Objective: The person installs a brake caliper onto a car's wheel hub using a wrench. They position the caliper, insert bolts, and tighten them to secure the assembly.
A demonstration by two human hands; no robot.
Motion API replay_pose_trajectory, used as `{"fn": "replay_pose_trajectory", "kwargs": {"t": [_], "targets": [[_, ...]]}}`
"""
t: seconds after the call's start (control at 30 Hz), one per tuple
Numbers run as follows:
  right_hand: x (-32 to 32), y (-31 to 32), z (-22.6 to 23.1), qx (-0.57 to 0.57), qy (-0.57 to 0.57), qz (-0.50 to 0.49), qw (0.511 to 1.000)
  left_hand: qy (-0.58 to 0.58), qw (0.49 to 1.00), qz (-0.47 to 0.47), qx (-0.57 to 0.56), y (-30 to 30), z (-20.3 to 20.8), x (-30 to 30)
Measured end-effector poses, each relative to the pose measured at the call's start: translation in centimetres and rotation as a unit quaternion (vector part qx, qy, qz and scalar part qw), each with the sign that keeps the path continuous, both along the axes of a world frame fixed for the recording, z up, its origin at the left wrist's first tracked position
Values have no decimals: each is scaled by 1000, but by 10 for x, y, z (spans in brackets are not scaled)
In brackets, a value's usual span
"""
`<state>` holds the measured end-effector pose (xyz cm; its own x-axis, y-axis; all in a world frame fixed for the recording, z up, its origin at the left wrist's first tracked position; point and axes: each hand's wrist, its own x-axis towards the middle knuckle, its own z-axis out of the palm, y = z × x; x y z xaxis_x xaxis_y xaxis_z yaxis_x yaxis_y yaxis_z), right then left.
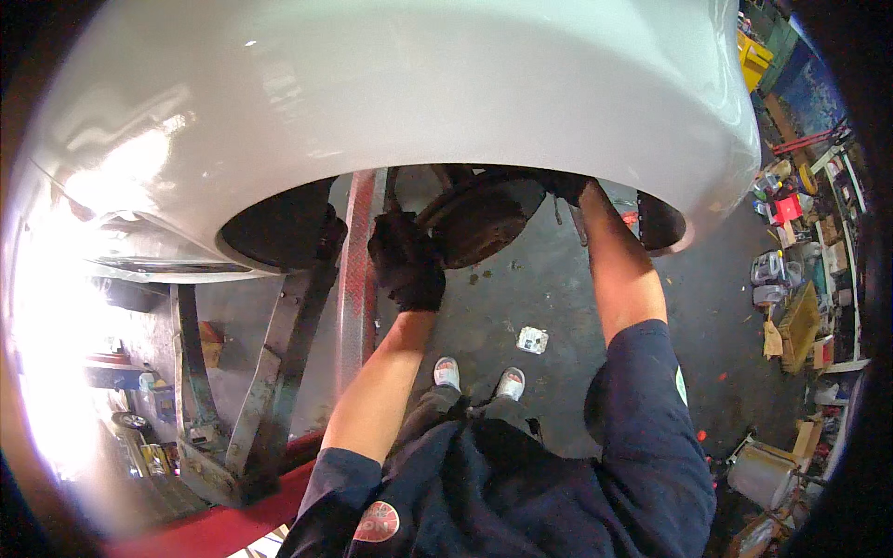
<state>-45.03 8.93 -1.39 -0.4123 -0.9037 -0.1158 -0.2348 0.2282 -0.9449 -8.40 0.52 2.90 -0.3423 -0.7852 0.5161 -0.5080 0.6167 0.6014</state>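
Head view, single: worn on my head, left of a pair, wide fisheye, edges curving toward a dark rim. Faces down over my chest and forearms to the grey floor (558,279) and my shoes (479,378). Very near the white car body (419,84), which fills the upper half. Workshop clutter (800,279) is squeezed along the right rim.

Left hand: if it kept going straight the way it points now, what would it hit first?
Most likely the rusty brake disc: the gloved left hand points up into the wheel arch, beside the disc's edge. Depth is unclear, so actual contact cannot be told.
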Motion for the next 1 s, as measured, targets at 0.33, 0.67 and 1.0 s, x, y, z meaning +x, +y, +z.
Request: {"fn": "replay_pose_trajectory", "kwargs": {"t": [0.33,0.67,1.0], "targets": [[29,13,17,21,59,12,998,-39,998,3,-42,-1,3,3],[48,15,14,-125,189,30,974,-75,983,-32,-162,-26,-16,11],[73,27,42,22,287,13,957,-51,994,-39,-86,-28,0,10]]}}
